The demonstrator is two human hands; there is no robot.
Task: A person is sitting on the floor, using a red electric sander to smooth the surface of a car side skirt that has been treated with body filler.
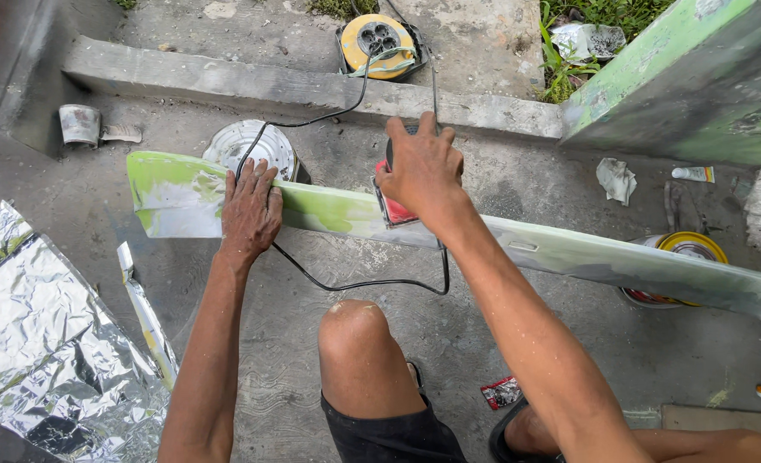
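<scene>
Outdoor yard, daylight. Grey concrete floor [569, 180], dusty; raised concrete kerb [252, 86] across top; weeds [599, 13] beyond; crumpled foil sheet [42, 343] lower left; green-painted panel [680, 77] upper right.

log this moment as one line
left hand: flat on green panel | right hand: gripping red sander on panel | cord: loops below

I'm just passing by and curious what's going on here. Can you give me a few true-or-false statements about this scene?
1. The left hand lies flat on the long green panel. True.
2. The right hand holds a paintbrush. False: it grips a red and black sander on the panel.
3. A black cord hangs below the panel. True.
4. The panel lies flat on the ground. False: it rests raised on tins.
5. Crumpled foil lies at the left. True.
</scene>
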